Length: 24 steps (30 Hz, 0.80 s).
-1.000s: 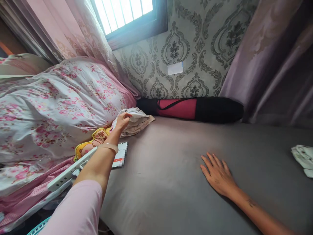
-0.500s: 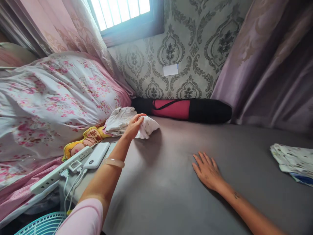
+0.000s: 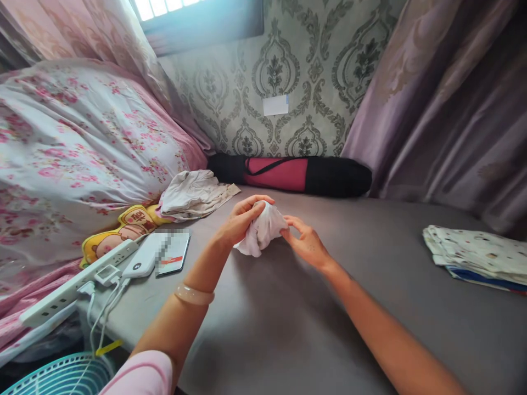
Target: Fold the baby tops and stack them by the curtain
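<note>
A crumpled white cloth (image 3: 265,227) hangs between my hands, just above the grey bed surface (image 3: 255,307); its exact kind does not show. My left hand (image 3: 246,216) pinches its upper left part between thumb and fingers. From the right, my right hand (image 3: 304,240) has its thumb and fingertips closed on the cloth's right edge. Behind my left hand lies a loose pile of whitish cloths (image 3: 195,195). Off to the far right rests a folded stack of spotted white fabric (image 3: 473,255) with blue fabric beneath.
A black and pink long bag (image 3: 275,174) lies along the wall. To the left are a power strip (image 3: 78,285) with cables, a white power bank (image 3: 144,258), a phone (image 3: 175,253) and a yellow plush toy (image 3: 111,236). A blue basket (image 3: 61,373) stands below the bed's edge.
My left hand has brought the white cloth away from the pile, rightward and nearer. My right hand has risen off the bed and taken hold of the cloth's edge. The view has shifted slightly.
</note>
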### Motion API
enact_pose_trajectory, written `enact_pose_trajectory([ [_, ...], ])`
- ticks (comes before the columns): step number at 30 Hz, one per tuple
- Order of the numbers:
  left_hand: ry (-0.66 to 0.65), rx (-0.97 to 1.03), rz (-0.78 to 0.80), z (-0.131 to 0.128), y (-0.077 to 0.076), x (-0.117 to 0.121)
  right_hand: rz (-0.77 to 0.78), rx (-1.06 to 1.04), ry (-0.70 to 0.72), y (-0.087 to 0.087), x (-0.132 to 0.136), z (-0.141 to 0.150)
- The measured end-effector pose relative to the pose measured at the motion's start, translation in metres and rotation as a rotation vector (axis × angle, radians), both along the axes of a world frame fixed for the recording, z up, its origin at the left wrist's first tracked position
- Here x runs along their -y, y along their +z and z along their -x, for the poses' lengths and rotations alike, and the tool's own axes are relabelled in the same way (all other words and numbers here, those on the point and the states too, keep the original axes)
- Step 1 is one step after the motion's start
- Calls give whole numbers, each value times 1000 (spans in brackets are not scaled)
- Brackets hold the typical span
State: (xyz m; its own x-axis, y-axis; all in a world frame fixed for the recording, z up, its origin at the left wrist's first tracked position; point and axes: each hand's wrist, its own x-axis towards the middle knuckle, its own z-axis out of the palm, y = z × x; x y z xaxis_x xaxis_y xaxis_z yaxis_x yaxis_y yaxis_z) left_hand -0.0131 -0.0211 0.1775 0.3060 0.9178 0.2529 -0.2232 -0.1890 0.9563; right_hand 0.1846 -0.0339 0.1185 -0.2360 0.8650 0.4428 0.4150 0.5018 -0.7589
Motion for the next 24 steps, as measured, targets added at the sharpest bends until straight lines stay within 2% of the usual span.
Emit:
enact_pose_trajectory([
  [4,2,-60,-19,8,2,0,72,-31,-57,16,4,-21],
  [9,-89,-115,-37,8,3,4,68,-93,-155,71,41,-54],
  [11,-118,-156,-38,-2,0,9,109,-71,-193,84,57,-63],
  [13,-126,-201,-19,-15,-10,13,188,-3,-199,82,67,-72],
  [17,-116,-220,77,-39,-45,17,434,272,-97,49,69,-96],
  [19,-136,-234,119,-46,-61,17,489,411,-49,35,68,-104],
  [21,-147,-258,137,-50,-70,18,422,463,-71,30,66,-105],
  [24,-135,-296,133,-53,-70,21,216,349,-166,34,64,-88],
])
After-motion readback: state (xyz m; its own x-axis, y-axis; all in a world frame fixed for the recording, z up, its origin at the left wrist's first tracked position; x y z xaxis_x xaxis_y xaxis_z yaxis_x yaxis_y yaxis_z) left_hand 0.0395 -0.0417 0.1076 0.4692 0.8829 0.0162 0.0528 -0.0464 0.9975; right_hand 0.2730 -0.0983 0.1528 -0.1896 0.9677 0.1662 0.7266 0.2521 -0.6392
